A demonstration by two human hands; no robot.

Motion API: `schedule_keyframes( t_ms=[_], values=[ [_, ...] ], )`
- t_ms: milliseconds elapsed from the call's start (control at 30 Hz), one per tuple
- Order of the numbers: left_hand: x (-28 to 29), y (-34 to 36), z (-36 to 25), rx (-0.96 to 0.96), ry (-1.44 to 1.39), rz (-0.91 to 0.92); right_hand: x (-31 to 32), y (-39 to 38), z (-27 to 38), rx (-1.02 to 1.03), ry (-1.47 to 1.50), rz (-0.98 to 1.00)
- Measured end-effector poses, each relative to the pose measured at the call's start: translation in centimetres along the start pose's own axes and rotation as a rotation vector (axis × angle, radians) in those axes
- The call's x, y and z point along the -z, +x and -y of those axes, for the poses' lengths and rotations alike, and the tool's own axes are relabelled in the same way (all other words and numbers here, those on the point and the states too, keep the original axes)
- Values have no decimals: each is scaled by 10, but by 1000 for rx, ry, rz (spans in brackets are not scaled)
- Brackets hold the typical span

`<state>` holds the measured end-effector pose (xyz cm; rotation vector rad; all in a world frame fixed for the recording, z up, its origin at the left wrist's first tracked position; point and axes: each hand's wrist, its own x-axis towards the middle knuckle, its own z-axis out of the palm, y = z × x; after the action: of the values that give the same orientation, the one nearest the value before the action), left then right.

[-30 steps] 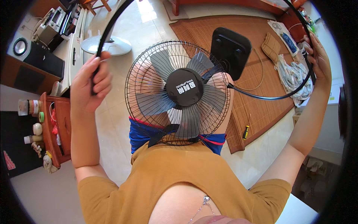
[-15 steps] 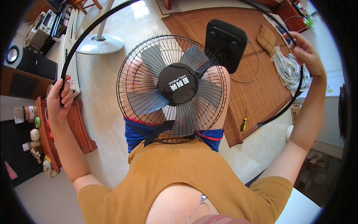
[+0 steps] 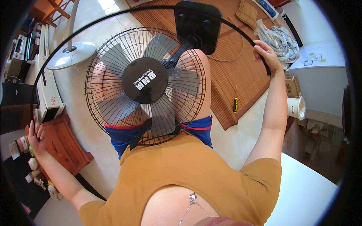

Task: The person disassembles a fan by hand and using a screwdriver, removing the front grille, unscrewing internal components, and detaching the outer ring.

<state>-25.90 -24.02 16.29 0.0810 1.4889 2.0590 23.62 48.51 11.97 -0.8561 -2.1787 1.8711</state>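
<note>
A long, thin black band arches over the far side of the fan, bent like an open hoop. My left hand is closed around it at the far left. My right hand grips it near its other end, and a short tail of band shows below the fingers. Between my arms, a black electric fan rests against my lap and knees, its wire guard behind grey blades with no front grille over them. The fan's square black base lies beyond my knees, tipped so that its underside shows.
A bamboo mat covers the floor ahead and right, with a yellow-and-black screwdriver on it. Crumpled cloth lies at the far right. Nearby are a white bucket, a round white stand base and a reddish wooden cabinet.
My right hand now holds the band much closer to its end; the long tail below it has shortened. My left hand has come lower, nearer me. The whole view has turned rightward.
</note>
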Motion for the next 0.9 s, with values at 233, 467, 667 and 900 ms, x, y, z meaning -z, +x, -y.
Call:
schedule_keyframes(
  t_ms=[233,467,667,900],
  values=[
    [-42,-22,4,66,192,-129,-48,-14,-6,38,-6,-88],
    [-67,-46,40,114,305,-147,-80,-53,-31,-89,62,-218],
    [-80,-56,67,151,275,-58,-100,-83,-53,-135,177,-242],
    [-92,-71,71,174,296,-34,-119,-141,-52,-195,168,-258]
  ],
)
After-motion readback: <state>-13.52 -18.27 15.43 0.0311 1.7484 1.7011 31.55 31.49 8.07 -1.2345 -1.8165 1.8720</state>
